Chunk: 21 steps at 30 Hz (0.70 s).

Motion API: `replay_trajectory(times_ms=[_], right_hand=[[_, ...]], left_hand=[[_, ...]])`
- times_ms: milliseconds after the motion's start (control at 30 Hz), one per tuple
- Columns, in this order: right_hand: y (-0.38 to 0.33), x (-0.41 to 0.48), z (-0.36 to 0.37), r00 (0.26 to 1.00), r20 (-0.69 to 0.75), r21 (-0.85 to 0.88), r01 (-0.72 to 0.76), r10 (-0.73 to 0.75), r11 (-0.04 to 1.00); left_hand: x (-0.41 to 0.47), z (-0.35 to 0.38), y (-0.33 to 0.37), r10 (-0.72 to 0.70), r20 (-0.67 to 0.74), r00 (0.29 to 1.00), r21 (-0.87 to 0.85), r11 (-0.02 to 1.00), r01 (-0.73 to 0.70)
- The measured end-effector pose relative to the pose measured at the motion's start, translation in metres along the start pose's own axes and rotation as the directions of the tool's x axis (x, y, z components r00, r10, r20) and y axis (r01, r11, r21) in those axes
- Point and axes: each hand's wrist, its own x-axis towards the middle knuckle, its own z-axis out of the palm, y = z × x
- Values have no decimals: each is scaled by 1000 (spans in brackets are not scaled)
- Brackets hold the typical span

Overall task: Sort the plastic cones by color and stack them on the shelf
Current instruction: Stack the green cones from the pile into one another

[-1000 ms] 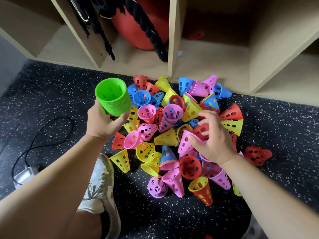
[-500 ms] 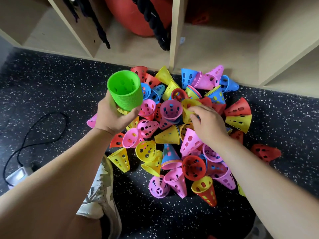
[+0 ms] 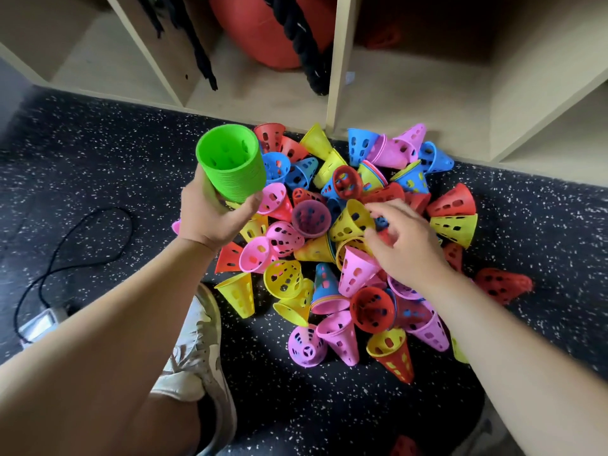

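My left hand is shut on a stack of green cones, held upright with the open end up, above the left edge of the pile. Mixed loose cones in pink, yellow, red and blue lie heaped on the dark speckled floor in front of the wooden shelf. My right hand is over the middle of the heap. Its thumb and fingertips pinch the rim of a yellow cone that lies tilted among the others.
A big red ball and a thick black rope fill the middle shelf bay. My shoe is at the pile's near left. A black cable and a small white device lie at far left. One red cone lies apart at right.
My right hand has moved from the pile's right centre up toward its middle and closed on the yellow cone's rim. My left hand has carried the green stack slightly right, nearer the pile.
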Motion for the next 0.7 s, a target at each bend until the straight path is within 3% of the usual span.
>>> replay_trajectory(times_ms=[133,400,700], right_hand=[[6,-2,-23,974,-216,11,-62,63,998],[18,-30,-45,938,-328,-40,-134,114,990],[-9,-37,-51,935,-353,59,-6,26,998]], left_hand=[[-5,-7,2,-13,-18,1000,4,1000,13],[-23,-6,4,4,33,999,41,999,-5],[-24,-4,35,103,73,992,-27,995,-101]])
